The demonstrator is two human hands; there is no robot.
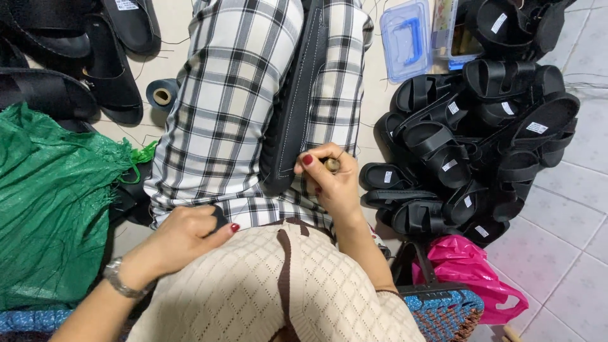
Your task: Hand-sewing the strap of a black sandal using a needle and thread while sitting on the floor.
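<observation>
A home sandal workshop: heaped black sandals (481, 145) on tiled floor (557, 253), a thread spool (163, 95).

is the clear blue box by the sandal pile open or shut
Shut: the clear blue box has its lid flat on top, with the blue handle lying across it.

one head-worn view, looking steeply down — close over the person's own lap (253, 107), the tiled floor (557, 209) spreading on either side.
</observation>
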